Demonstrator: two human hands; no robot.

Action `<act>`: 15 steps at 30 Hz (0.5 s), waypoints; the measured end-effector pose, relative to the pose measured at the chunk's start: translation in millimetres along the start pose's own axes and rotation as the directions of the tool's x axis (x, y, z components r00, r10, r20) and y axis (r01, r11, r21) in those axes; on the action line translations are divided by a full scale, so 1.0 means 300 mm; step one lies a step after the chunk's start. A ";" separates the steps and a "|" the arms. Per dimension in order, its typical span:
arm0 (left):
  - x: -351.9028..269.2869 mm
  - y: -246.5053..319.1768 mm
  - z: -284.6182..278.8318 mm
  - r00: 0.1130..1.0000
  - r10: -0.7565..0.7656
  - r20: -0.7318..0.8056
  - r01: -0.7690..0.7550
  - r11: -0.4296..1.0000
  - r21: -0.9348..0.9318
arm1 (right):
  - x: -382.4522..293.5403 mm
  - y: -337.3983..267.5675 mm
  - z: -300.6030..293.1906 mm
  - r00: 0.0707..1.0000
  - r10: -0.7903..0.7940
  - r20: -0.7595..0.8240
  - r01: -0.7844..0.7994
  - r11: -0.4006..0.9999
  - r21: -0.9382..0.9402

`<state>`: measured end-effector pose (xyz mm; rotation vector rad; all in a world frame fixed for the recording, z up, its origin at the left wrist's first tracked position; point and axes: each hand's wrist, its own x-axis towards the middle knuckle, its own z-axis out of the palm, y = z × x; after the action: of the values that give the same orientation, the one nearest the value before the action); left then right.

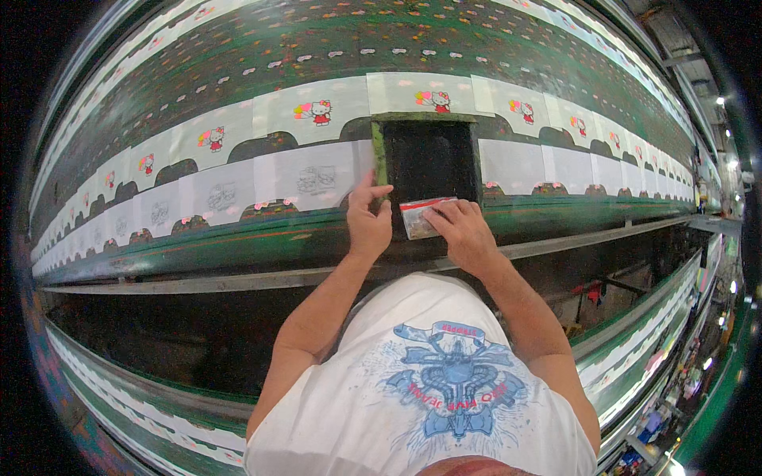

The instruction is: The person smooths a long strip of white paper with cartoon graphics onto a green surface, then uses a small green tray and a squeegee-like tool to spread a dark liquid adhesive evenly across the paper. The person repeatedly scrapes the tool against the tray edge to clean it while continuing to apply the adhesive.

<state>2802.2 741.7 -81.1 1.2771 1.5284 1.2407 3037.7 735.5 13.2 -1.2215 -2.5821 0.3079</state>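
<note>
A screen-printing frame [380,149] with a dark mesh lies over the near row of cut white fabric pieces [309,178]. At its left edge is my left hand [370,217], thumb and fingers curved; whether they grip the frame I cannot tell. My right hand [467,232] holds a clear bag-like pouch or squeegee [419,220] with a red strip, at the near end of the frame. Left of the frame, near-row pieces bear grey line drawings; those to its right look plain. Behind, another row [318,113] carries printed cartoon cats with balloons.
The long green printing table [297,229] curves away to both sides. A metal rail [250,282] runs along its near edge, above a dark gap. More tables with white pieces [149,416] stand behind me. Small prints [336,54] line the far surface.
</note>
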 end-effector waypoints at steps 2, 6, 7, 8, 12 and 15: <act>-0.014 -0.011 0.006 1.000 0.008 0.000 -0.008 0.999 0.041 | -0.024 -0.027 -0.013 0.999 0.027 0.026 -0.029 0.998 0.049; -0.025 0.022 0.016 0.998 0.059 0.003 -0.059 0.986 0.157 | -0.046 -0.047 -0.036 0.992 0.082 0.096 -0.092 0.991 0.099; -0.025 0.027 0.018 0.997 0.076 -0.006 -0.074 0.982 0.174 | -0.051 -0.042 -0.039 0.994 0.075 0.079 -0.084 0.990 0.117; -0.026 0.027 0.022 0.996 0.093 -0.014 -0.089 0.978 0.191 | -0.058 -0.033 -0.043 0.996 0.068 0.062 -0.075 0.988 0.135; -0.022 0.007 0.037 0.983 0.177 -0.054 -0.162 0.964 0.213 | -0.104 0.027 -0.030 0.993 0.040 -0.111 -0.015 0.976 0.218; -0.025 0.067 0.076 0.964 0.259 -0.063 -0.240 0.946 0.220 | -0.144 0.084 -0.062 0.983 0.060 -0.171 -0.013 0.964 0.264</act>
<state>2829.9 739.2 -66.7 1.6134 1.6354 1.3376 3088.3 719.1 16.7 -1.1458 -2.2833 0.5067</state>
